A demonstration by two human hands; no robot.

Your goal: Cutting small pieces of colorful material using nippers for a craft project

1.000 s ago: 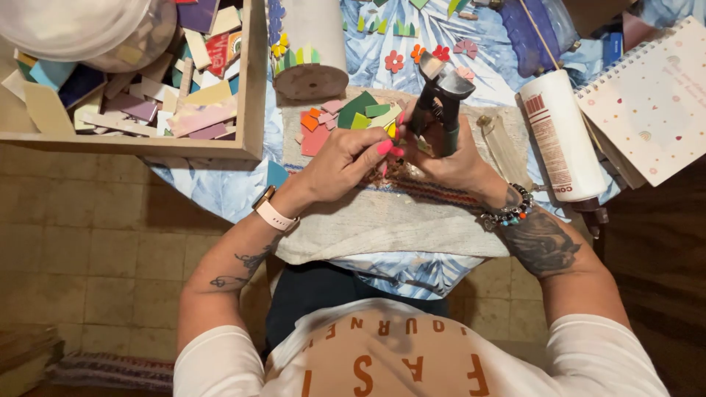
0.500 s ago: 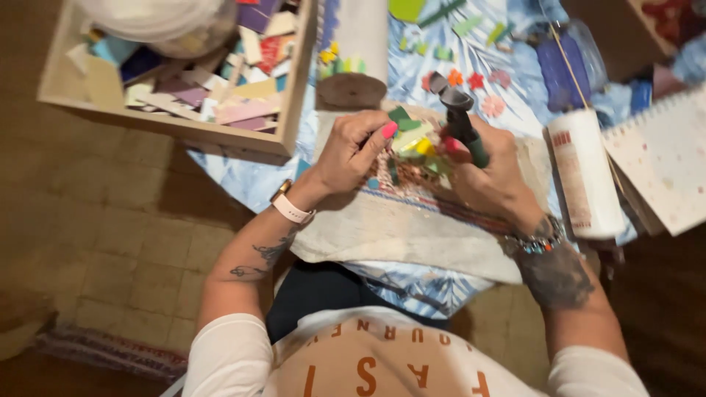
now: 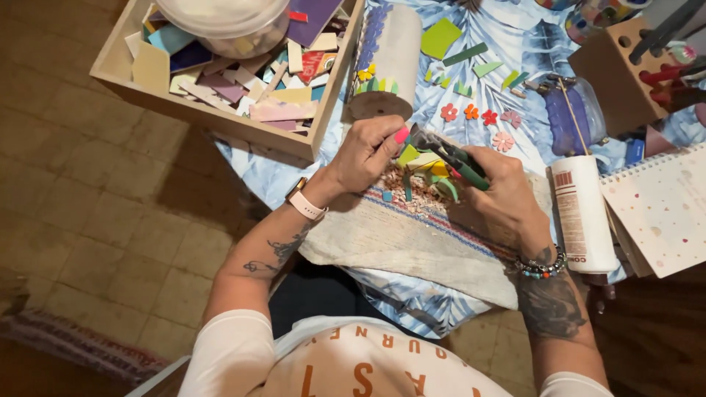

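Green tile pinched between left fingers.

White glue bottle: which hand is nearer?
Right. The right hand, holding green-handled nippers, sits just beside the white glue bottle; the left hand is farther off, near the grey cylinder.

Both forearms reach forward and converge — left hand curled, fingers pinched together; right hand closed in a fist-like grip, wrist bent inward.
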